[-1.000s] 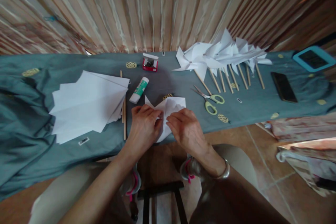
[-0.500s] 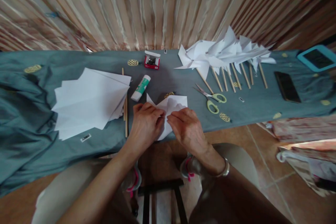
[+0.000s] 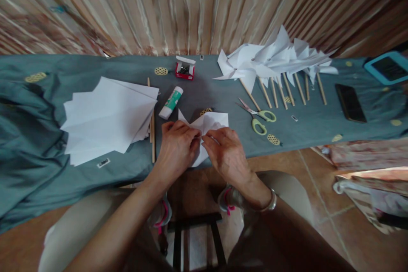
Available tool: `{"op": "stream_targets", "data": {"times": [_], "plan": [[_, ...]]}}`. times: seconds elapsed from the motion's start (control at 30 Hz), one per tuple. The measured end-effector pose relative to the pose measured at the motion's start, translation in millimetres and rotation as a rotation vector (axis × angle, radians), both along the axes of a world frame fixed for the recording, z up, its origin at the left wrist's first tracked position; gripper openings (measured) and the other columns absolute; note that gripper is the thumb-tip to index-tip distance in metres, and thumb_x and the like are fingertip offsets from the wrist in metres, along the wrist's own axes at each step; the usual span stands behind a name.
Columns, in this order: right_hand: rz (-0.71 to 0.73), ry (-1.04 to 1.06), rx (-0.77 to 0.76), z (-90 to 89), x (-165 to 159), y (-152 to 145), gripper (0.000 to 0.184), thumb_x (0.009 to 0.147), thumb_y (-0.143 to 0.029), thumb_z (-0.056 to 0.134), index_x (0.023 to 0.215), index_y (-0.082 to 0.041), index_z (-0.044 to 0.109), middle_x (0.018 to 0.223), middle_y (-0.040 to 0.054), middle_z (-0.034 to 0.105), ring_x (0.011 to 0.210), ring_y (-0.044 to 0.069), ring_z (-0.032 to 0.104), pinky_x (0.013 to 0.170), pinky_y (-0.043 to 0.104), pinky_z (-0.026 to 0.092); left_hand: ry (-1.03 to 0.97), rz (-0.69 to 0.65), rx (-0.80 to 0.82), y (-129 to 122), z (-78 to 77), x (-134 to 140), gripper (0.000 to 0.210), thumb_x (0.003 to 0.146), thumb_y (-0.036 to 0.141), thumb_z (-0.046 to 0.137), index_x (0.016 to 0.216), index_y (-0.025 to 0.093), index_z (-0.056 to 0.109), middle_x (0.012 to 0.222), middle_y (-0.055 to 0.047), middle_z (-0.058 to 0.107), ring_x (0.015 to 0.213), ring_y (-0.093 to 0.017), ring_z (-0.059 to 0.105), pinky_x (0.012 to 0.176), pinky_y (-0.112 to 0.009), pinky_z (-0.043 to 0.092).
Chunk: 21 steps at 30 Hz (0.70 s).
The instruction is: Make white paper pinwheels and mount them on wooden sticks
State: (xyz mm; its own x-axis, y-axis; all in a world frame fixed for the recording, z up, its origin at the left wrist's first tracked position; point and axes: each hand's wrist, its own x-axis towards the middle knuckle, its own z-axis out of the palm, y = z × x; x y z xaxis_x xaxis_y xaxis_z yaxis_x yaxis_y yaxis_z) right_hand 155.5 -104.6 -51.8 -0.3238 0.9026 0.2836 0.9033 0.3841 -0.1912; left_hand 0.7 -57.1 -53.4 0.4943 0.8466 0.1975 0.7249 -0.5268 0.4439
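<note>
Left hand point(image 3: 177, 146) and right hand point(image 3: 227, 153) close together, fingers point(image 3: 190, 134) pinched, forearms point(image 3: 127, 216) slanting inward

Cloth point(image 3: 204, 89), left to right: paper stack point(image 3: 108, 114); sticks point(image 3: 153, 136) at its right edge, partly beneath it; glue stick point(image 3: 171, 103); box point(image 3: 185, 68) behind glue stick. Paper sheet point(image 3: 219, 119) front centre, between left hand point(image 3: 180, 142) and right hand point(image 3: 226, 151). Scissors point(image 3: 255, 113) right of sheet; pinwheels point(image 3: 274, 59) behind scissors, along back edge. Phone point(image 3: 350, 103) right of pinwheels; screen device point(image 3: 389, 68) behind it, further right. Curtain point(image 3: 178, 8) behind all.
</note>
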Motion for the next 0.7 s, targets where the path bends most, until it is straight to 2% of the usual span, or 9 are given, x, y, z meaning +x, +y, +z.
{"op": "stream_targets", "data": {"times": [0.3, 0.43, 0.6, 0.7], "plan": [[0.018, -0.014, -0.056, 0.4, 1, 0, 0.02, 0.096, -0.023, 0.05, 0.099, -0.017, 0.069, 0.105, 0.0062, 0.069, 0.094, 0.024, 0.049, 0.079, 0.036, 0.036, 0.012, 0.002, -0.028, 0, 2.4, 1, 0.016, 0.083, 0.018, 0.053, 0.083, 0.02, 0.069, 0.08, -0.006, 0.073, 0.088, -0.026, 0.062, 0.088, -0.047, 0.038], [0.014, -0.069, -0.076, 1.9, -1, 0, 0.019, 0.094, -0.02, 0.051, 0.101, -0.016, 0.068, 0.106, 0.0073, 0.068, 0.094, 0.025, 0.048, 0.08, 0.036, 0.036, 0.011, 0.0, -0.02, 0, 4.2, 0, 0.018, 0.08, 0.016, 0.054, 0.091, 0.019, 0.069, 0.087, -0.007, 0.073, 0.094, -0.028, 0.06, 0.087, -0.047, 0.037], [0.026, -0.12, -0.126, 5.1, -5, 1, 0.019, 0.094, -0.019, 0.05, 0.1, -0.014, 0.068, 0.106, 0.0102, 0.066, 0.097, 0.027, 0.046, 0.08, 0.038, 0.037, 0.006, 0.009, 0.054, 0, 7.3, -9, 0.023, 0.085, 0.028, 0.056, 0.105, 0.022, 0.067, 0.106, -0.007, 0.069, 0.106, -0.03, 0.055, 0.089, -0.047, 0.037], [0.038, -0.14, -0.154, 7.5, -7, 1, 0.021, 0.094, -0.016, 0.048, 0.102, -0.013, 0.067, 0.107, 0.0122, 0.065, 0.098, 0.028, 0.046, 0.082, 0.039, 0.038, -0.034, 0.039, 0.073, -2, 7.1, -16, 0.023, 0.088, 0.03, 0.053, 0.104, 0.024, 0.068, 0.105, -0.006, 0.069, 0.107, -0.028, 0.054, 0.09, -0.045, 0.037]]}}
